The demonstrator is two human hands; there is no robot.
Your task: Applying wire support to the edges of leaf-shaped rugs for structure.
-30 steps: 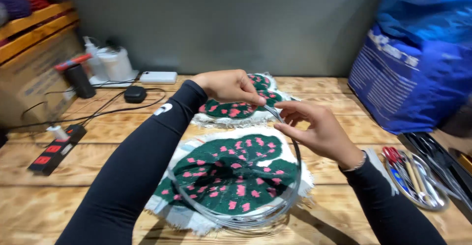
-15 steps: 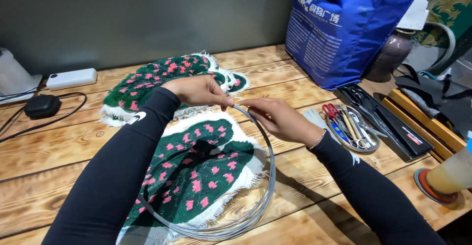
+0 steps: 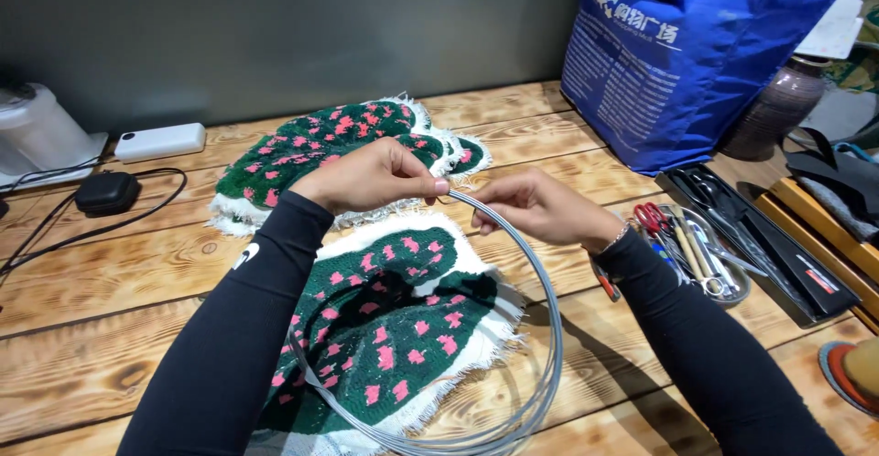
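From the head view, the left hand point(image 3: 371, 174) pinches the top of a coiled hoop of thin grey metal wire point(image 3: 548, 328) between thumb and fingers, its grip closed on it; the right hand point(image 3: 540, 207) closes on the same wire just beside it; the hoop arcs down over a green tufted fabric piece with pink patches and white fringe point(image 3: 394, 323) lying on the wooden plank surface point(image 3: 101, 328); a second such piece point(image 3: 311, 149) lies behind the hands; a metal tray of scissors and tools point(image 3: 705, 255) sits to the right, near a blue bag point(image 3: 678, 62).
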